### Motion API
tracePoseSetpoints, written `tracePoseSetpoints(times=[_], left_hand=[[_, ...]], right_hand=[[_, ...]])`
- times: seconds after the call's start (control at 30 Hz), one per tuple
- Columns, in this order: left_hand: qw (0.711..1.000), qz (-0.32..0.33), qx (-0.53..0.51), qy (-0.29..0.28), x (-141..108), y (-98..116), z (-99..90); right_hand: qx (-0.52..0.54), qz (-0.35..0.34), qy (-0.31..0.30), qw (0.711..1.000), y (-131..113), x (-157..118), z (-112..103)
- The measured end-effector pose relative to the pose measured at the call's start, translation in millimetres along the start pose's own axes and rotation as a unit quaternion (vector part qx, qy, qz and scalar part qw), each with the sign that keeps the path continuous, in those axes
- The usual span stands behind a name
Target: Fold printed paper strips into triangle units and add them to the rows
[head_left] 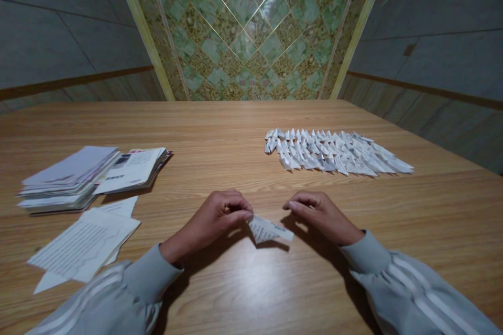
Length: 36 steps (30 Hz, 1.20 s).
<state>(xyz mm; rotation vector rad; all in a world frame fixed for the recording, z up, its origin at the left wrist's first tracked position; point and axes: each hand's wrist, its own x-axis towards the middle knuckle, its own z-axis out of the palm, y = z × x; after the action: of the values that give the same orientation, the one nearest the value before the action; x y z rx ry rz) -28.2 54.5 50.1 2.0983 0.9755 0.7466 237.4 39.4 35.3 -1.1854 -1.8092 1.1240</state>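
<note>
A small folded piece of printed paper [269, 230] is pinched at its left end between the thumb and fingers of my left hand [222, 217]. It has a pointed lower fold and a narrow flap stretching right, just above the wooden table [220, 298], where its shadow falls. To the right of the paper, and apart from it, is my right hand [320, 214]. Its fingers are curled in with the thumb close to the index finger, and nothing shows between them.
Several rows of small folded paper boats [334, 154] stand at the back right. On the left are a thick stack of paper [70, 172], a shorter printed pile [133, 167] and loose printed sheets [86, 243]. A tiled wall [251, 36] rises beyond the table.
</note>
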Motion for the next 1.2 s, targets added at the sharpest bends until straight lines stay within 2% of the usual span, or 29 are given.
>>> tracePoseSetpoints(times=[0.1, 0.17, 0.23, 0.3, 0.33, 0.43, 0.5, 0.57, 0.67, 0.8, 1.0, 1.2], left_hand=[[0.999, 0.003, -0.015, -0.029, -1.9, 1.9, 8.4], [1.0, 0.012, -0.006, -0.001, -3.4, 1.7, 14.7], [0.997, 0.013, 0.024, 0.07, -5.6, 1.4, 21.0], [0.988, 0.008, 0.063, 0.144, -9.0, 2.6, 27.8], [0.984, 0.008, 0.077, 0.159, -11.0, 4.0, 31.6], [0.994, 0.008, 0.061, 0.095, -16.6, 10.5, 44.4], [0.998, -0.002, 0.014, 0.057, -18.8, 14.7, 52.3], [0.998, -0.01, -0.023, 0.062, -19.3, 17.3, 57.8], [0.992, -0.024, -0.063, 0.103, -18.9, 18.6, 60.7], [0.982, -0.077, -0.14, 0.105, -18.5, 19.8, 61.6], [0.929, -0.137, -0.329, 0.101, -16.6, 21.5, 66.7], [0.901, -0.151, -0.398, 0.078, -16.4, 18.5, 69.3]], right_hand=[[0.011, -0.038, -0.101, 0.994, -5.8, -2.5, 20.5], [-0.004, -0.054, -0.133, 0.99, -9.1, -4.7, 33.7], [-0.034, -0.055, -0.106, 0.992, -10.7, -6.0, 41.9], [-0.074, -0.06, -0.04, 0.995, -10.4, -6.4, 44.9], [-0.091, -0.063, -0.003, 0.994, -9.6, -6.5, 45.2], [-0.126, -0.068, 0.086, 0.986, -6.6, -7.4, 45.9], [-0.143, -0.071, 0.108, 0.981, -5.7, -8.9, 47.8], [-0.139, -0.081, 0.1, 0.982, -7.0, -10.5, 50.1], [-0.099, -0.108, 0.049, 0.988, -12.7, -12.2, 51.7], [-0.062, -0.13, -0.012, 0.99, -19.6, -12.4, 49.7], [-0.061, -0.113, -0.009, 0.992, -13.6, -11.1, 46.6], [-0.086, -0.108, 0.014, 0.99, -7.7, -10.4, 46.6]])
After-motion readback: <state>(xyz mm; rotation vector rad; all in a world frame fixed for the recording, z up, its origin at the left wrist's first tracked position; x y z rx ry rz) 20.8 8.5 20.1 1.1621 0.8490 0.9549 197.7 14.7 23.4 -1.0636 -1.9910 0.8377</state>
